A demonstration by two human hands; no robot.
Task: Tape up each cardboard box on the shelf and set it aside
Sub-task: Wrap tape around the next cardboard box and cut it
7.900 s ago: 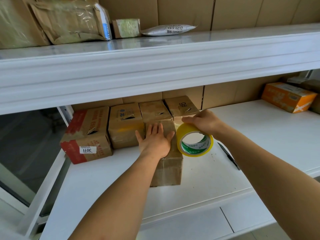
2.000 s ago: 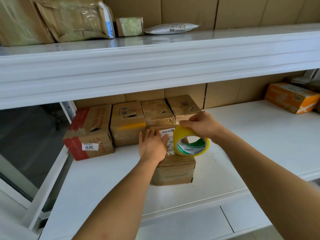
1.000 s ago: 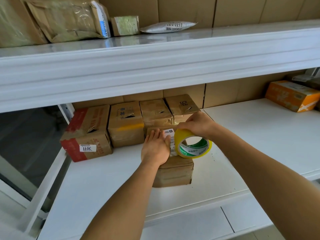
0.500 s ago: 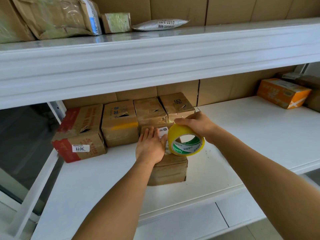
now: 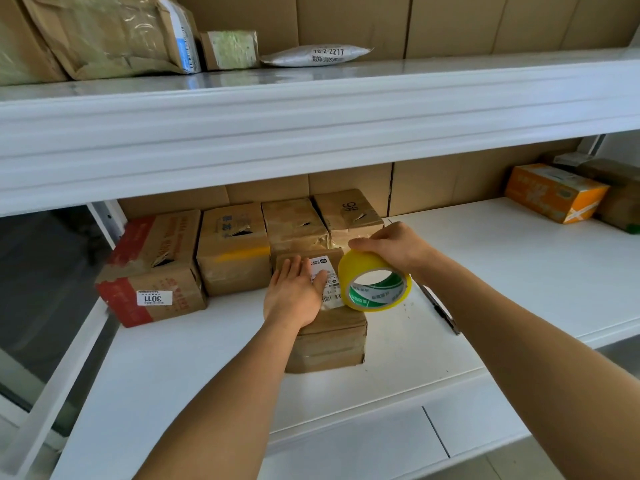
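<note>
A small brown cardboard box (image 5: pixel 329 344) with a white label on top stands on the white lower shelf (image 5: pixel 519 271), in front of a row of boxes. My left hand (image 5: pixel 294 292) lies flat on its top with straight fingers. My right hand (image 5: pixel 391 244) grips a yellow roll of tape (image 5: pixel 374 282) from above, the roll standing at the box's right top edge. Behind stand a red-printed box (image 5: pixel 152 268) marked 3011, a box with a yellow stripe (image 5: pixel 233 247), a plain box (image 5: pixel 294 223) and a box marked HG (image 5: pixel 349 211).
A dark pen-like tool (image 5: pixel 440 308) lies on the shelf right of the roll. An orange box (image 5: pixel 554 192) and a brown one (image 5: pixel 620 195) stand at the far right. The upper shelf (image 5: pixel 346 98) overhangs, carrying padded parcels (image 5: pixel 114 32) and a white mailer (image 5: pixel 318 55).
Compared with 7.9 s ago the small box now shows its labelled top. Over the last second both hands and the roll have stayed on the box almost unmoved; the view shifted slightly.
</note>
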